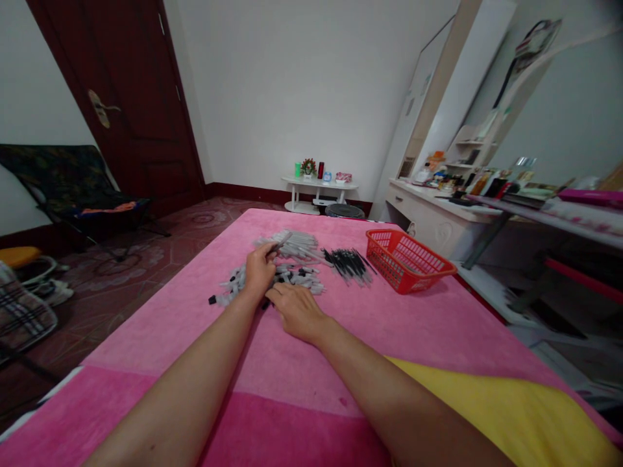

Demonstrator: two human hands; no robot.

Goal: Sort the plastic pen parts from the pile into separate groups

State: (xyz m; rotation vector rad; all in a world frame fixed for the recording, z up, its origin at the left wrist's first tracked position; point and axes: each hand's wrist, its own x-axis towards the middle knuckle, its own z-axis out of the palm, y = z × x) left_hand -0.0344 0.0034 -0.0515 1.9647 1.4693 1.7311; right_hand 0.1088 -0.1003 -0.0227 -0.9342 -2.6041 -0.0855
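My left hand (pixel 261 267) is closed around a thin, pale pen barrel (pixel 281 241) that points away to the right. Just below it, my right hand (pixel 296 310) has its fingers bent together at the near edge of a heap of clear and black pen caps (pixel 306 279); whatever is in those fingertips is hidden. Behind the caps lies a bundle of translucent white pen barrels (pixel 300 245). To the right is a row of black-ended pen refills (pixel 349 264), lying side by side.
A red plastic basket (pixel 409 263) stands right of the refills on the pink blanket (pixel 195 344). Yellow cloth (pixel 491 395) covers the near right. Beyond are a low white table (pixel 318 183), a cluttered dresser (pixel 438 204) and a folding chair (pixel 73 181).
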